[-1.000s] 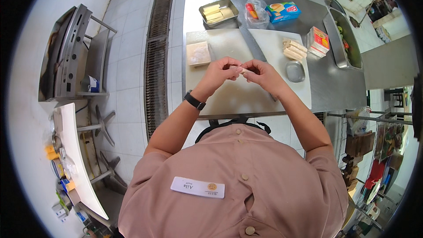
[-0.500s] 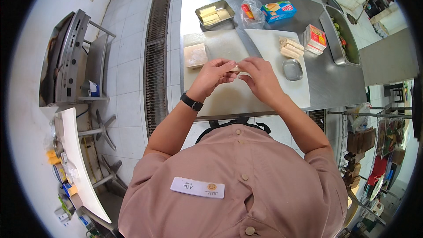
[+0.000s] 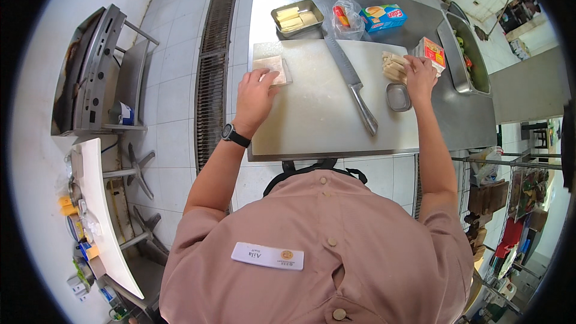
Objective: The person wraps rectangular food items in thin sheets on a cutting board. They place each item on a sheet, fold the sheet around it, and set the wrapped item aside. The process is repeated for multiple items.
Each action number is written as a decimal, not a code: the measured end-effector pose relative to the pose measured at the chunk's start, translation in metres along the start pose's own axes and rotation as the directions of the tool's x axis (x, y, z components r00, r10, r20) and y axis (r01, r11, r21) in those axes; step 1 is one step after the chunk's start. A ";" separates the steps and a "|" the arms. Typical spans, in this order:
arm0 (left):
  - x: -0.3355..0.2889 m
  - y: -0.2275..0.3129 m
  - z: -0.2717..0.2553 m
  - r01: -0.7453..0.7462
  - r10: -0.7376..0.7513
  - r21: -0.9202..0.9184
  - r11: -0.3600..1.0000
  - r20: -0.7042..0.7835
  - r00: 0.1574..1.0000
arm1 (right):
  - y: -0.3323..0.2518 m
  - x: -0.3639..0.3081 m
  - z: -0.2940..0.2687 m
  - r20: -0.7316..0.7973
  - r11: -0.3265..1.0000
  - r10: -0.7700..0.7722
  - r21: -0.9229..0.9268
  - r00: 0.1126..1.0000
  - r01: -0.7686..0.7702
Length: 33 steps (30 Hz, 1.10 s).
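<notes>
Hands have parted: left hand (image 3: 257,92), half-open, touches wrappers (image 3: 271,63) at ten o'clock; right hand (image 3: 422,80), curled, hold unclear, is at rolls (image 3: 393,68), two o'clock. One roll seems done.

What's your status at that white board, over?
Left hand on pale square stack. Right hand at pale rolls. Knife lying bare on board between hands.

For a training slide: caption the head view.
Left hand at square stack, right hand at pale rolls, knife between them on cutting board.
</notes>
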<state>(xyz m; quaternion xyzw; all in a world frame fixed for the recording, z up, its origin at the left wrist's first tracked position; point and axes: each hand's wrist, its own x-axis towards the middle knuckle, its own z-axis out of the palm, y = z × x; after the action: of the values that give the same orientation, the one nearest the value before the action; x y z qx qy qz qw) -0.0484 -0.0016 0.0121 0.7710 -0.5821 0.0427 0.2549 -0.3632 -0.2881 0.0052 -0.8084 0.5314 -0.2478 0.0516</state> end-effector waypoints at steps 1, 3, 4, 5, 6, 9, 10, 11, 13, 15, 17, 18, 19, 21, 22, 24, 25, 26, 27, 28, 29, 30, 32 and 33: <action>-0.001 -0.004 0.001 -0.012 0.012 -0.006 1.000 0.001 1.000 | 0.004 0.002 0.002 0.028 1.000 0.016 -0.019 0.999 -0.016; -0.002 -0.012 0.004 -0.019 0.019 0.001 1.000 0.029 0.999 | 0.007 0.002 0.005 0.045 0.998 0.029 -0.061 0.999 -0.026; -0.001 -0.017 0.004 -0.047 0.047 -0.024 0.999 0.024 0.999 | 0.007 0.002 0.006 0.053 0.996 0.034 -0.083 0.998 -0.030; -0.001 -0.021 0.004 -0.057 0.059 -0.044 0.997 0.040 0.997 | 0.007 0.001 0.006 0.052 0.995 0.037 -0.090 0.998 -0.032; 0.000 -0.024 0.004 -0.066 0.069 -0.062 0.996 0.056 0.996 | 0.007 0.000 0.005 0.050 0.995 0.038 -0.097 0.998 -0.033; 0.004 -0.032 0.003 -0.100 0.104 -0.094 0.991 0.041 0.994 | 0.000 -0.004 0.001 0.000 0.996 -0.003 -0.093 1.000 0.003; 0.005 -0.033 0.002 -0.101 0.107 -0.105 0.989 0.047 0.993 | -0.004 -0.006 0.000 -0.022 0.996 -0.020 -0.089 1.000 0.018; 0.007 -0.035 0.001 -0.104 0.111 -0.115 0.988 0.054 0.992 | -0.010 -0.007 -0.001 -0.038 0.996 -0.061 -0.062 0.997 0.059; 0.009 -0.037 -0.001 -0.105 0.114 -0.127 0.986 0.072 0.991 | -0.026 -0.010 0.000 -0.066 0.992 -0.127 -0.011 0.990 0.126; 0.011 -0.039 -0.003 -0.102 0.114 -0.134 0.986 0.087 0.990 | -0.050 -0.015 0.005 -0.084 0.970 -0.225 0.070 0.971 0.231; 0.013 -0.040 -0.004 -0.088 0.104 -0.153 0.984 0.102 0.989 | -0.080 -0.021 0.014 -0.120 0.926 -0.325 0.161 0.938 0.342; 0.014 -0.041 -0.004 -0.082 0.100 -0.163 0.983 0.108 0.989 | -0.097 -0.023 0.020 -0.117 0.906 -0.356 0.201 0.927 0.373; 0.016 -0.042 -0.004 -0.068 0.087 -0.166 0.984 0.108 0.990 | -0.113 -0.030 0.024 -0.127 0.868 -0.407 0.255 0.905 0.426; 0.020 -0.044 -0.004 -0.027 0.047 -0.161 0.987 0.121 0.992 | -0.145 -0.044 0.035 -0.042 0.825 -0.453 0.359 0.890 0.437; 0.021 -0.045 -0.003 0.078 -0.045 -0.249 0.965 0.135 0.990 | -0.161 -0.050 0.041 0.020 0.805 -0.473 0.416 0.881 0.423; 0.025 -0.047 0.002 0.274 -0.219 -0.408 0.871 0.177 0.960 | -0.190 -0.062 0.051 0.029 0.761 -0.520 0.470 0.854 0.447; 0.028 -0.050 0.004 0.315 -0.272 -0.436 0.843 0.159 0.949 | -0.202 -0.067 0.056 0.035 0.738 -0.543 0.496 0.839 0.457; 0.032 -0.053 0.006 0.322 -0.304 -0.478 0.817 0.116 0.945 | -0.214 -0.070 0.061 0.030 0.707 -0.565 0.533 0.825 0.465; 0.037 -0.056 0.008 0.333 -0.343 -0.519 0.787 0.081 0.936 | -0.225 -0.072 0.065 0.024 0.675 -0.586 0.568 0.810 0.471; 0.041 -0.059 0.008 0.335 -0.348 -0.561 0.757 0.088 0.933 | -0.234 -0.074 0.069 0.040 0.653 -0.602 0.600 0.798 0.463; 0.045 -0.061 0.008 0.344 -0.358 -0.601 0.722 0.101 0.928 | -0.242 -0.075 0.071 -0.024 0.593 -0.635 0.625 0.772 0.507; 0.047 -0.062 0.006 0.403 -0.401 -0.619 0.674 0.152 0.903 | -0.249 -0.076 0.073 -0.030 0.586 -0.631 0.637 0.775 0.501; 0.049 -0.057 0.001 0.371 -0.444 -0.816 0.443 0.160 0.882 | -0.261 -0.077 0.074 -0.048 0.569 -0.621 0.659 0.782 0.492; 0.049 -0.052 -0.002 0.365 -0.473 -0.881 0.301 0.194 0.859 | -0.266 -0.076 0.074 0.017 0.556 -0.530 0.762 0.848 0.332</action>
<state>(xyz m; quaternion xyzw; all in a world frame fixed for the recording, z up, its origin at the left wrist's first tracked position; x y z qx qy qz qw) 0.0153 -0.0333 0.0138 0.6345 -0.2775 -0.3016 0.6553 -0.1321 -0.1197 0.0068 -0.8470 0.1587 -0.3427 0.3740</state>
